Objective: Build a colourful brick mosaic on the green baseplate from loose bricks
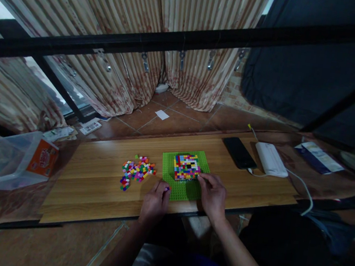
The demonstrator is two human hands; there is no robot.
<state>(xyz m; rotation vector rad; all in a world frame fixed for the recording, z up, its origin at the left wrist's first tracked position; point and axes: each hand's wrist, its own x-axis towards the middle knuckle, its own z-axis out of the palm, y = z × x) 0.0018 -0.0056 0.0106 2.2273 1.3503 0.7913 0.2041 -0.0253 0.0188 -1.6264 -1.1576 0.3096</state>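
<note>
**Pinching In Close, Colour Packed Tight**

Up first to the striped curtains (121,9), hanging in long folds at the back, then across to the dark cloth (301,70) on the right. Down to the wooden tabletop (87,182), stretching broad across the middle, and out to the clear plastic box (2,159) just beyond its left end.

In to the green baseplate (186,192), lying flat near the tabletop's front edge. And here, over its right side, the right hand (213,193)! Thumb and fingertips drawn in at the near right corner of the brick build (184,171); on a loose piece or only against the wall, cannot tell. Across to the left hand (155,201), at the plate's near left corner, thumb and forefinger clamped together on a small purple brick (166,188).

Away right to the white power bank (271,159), and beside it the black phone (239,152), with a white cable (258,174) at its near end. Back left to the loose bricks (137,169), scattered bright on bare wood. Then that build again: boxy, many-coloured, standing on the baseplate, with a white patch around a dark square.
</note>
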